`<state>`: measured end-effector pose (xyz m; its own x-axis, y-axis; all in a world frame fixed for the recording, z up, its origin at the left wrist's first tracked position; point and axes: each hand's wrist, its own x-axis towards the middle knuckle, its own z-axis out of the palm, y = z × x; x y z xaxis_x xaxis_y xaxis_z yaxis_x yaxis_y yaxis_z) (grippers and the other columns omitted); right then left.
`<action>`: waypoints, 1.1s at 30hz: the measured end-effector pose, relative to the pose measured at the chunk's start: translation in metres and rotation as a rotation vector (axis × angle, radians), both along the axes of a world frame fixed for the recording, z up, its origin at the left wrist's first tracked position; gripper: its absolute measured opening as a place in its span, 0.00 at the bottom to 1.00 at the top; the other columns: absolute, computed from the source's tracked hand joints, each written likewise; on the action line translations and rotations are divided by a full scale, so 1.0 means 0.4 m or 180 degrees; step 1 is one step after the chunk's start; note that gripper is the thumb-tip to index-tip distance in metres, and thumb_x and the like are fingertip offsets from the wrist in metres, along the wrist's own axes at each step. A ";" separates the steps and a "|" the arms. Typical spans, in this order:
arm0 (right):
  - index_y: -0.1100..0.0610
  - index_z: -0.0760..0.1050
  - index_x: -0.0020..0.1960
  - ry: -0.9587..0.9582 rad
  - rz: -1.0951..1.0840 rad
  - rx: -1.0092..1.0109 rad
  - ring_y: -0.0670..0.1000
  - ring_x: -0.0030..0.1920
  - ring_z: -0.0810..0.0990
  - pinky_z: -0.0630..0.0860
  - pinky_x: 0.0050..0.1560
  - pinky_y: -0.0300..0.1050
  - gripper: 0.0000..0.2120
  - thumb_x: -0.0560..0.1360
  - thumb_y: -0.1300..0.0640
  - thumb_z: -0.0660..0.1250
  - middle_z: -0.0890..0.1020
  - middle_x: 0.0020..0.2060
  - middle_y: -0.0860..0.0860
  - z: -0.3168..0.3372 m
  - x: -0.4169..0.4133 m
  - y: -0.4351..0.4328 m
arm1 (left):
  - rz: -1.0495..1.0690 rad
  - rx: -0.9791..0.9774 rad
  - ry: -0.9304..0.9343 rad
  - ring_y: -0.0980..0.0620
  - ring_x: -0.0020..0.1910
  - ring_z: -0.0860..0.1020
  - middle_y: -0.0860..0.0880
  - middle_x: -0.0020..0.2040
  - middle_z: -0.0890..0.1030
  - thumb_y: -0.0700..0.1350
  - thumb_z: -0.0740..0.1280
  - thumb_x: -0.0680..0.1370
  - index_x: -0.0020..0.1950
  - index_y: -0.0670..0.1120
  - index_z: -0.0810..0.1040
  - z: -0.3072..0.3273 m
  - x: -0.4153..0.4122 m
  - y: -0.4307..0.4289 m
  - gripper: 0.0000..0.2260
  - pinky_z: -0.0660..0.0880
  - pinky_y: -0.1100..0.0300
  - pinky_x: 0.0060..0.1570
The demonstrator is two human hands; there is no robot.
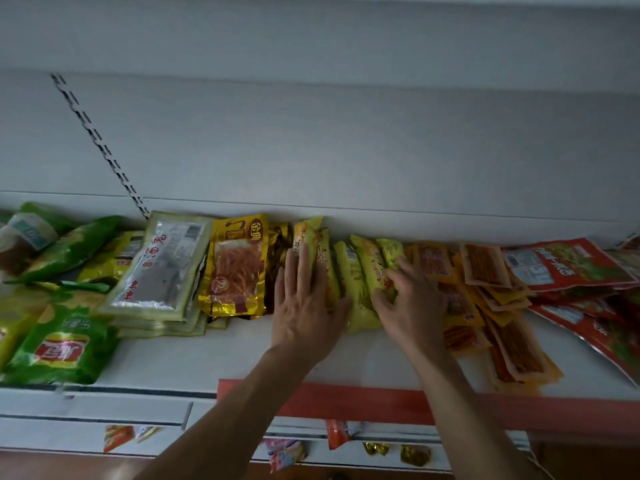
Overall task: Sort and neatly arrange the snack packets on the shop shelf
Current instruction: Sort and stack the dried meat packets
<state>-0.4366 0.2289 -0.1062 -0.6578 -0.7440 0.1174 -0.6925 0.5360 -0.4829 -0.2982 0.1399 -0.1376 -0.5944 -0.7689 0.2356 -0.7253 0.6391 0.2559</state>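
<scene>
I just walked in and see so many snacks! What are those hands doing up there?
A person is tidying snack packets on a shop shelf. The left hand lies flat on the yellow packets lined up in the middle, and the right hand bends its fingers over the next ones; too blurred to tell if it grips. Green bags lie jumbled at the left; orange packets and red packets are piled loosely at the right.
</scene>
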 end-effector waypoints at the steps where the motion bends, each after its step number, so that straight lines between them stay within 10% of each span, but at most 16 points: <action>1: 0.52 0.74 0.68 0.0051 -0.0010 0.0229 0.54 0.75 0.60 0.59 0.70 0.57 0.22 0.76 0.47 0.67 0.62 0.77 0.50 -0.001 0.004 -0.003 | -0.0053 -0.0081 -0.0121 0.45 0.78 0.36 0.44 0.80 0.41 0.65 0.49 0.80 0.79 0.45 0.54 0.002 0.000 -0.006 0.34 0.38 0.49 0.75; 6: 0.47 0.65 0.73 0.0258 -0.0073 0.0836 0.59 0.75 0.57 0.58 0.70 0.59 0.31 0.74 0.35 0.62 0.52 0.79 0.54 -0.010 0.002 -0.010 | -0.0376 0.0265 -0.0501 0.43 0.79 0.41 0.41 0.80 0.50 0.62 0.48 0.80 0.80 0.50 0.48 0.008 0.014 -0.034 0.31 0.41 0.48 0.75; 18: 0.50 0.75 0.63 0.0608 -0.0119 0.1084 0.60 0.61 0.72 0.67 0.61 0.55 0.26 0.72 0.36 0.63 0.73 0.62 0.55 0.023 -0.018 -0.045 | -0.0815 0.0230 -0.0718 0.46 0.79 0.44 0.52 0.80 0.47 0.74 0.55 0.72 0.79 0.55 0.51 0.015 0.017 -0.047 0.41 0.41 0.41 0.74; 33: 0.59 0.84 0.53 -0.0892 -0.0180 -0.0042 0.53 0.52 0.81 0.75 0.51 0.45 0.14 0.71 0.51 0.73 0.84 0.53 0.54 0.079 -0.049 -0.035 | -0.0857 0.0421 -0.0082 0.47 0.79 0.47 0.50 0.79 0.58 0.64 0.60 0.77 0.76 0.52 0.64 0.062 -0.002 -0.053 0.30 0.36 0.47 0.75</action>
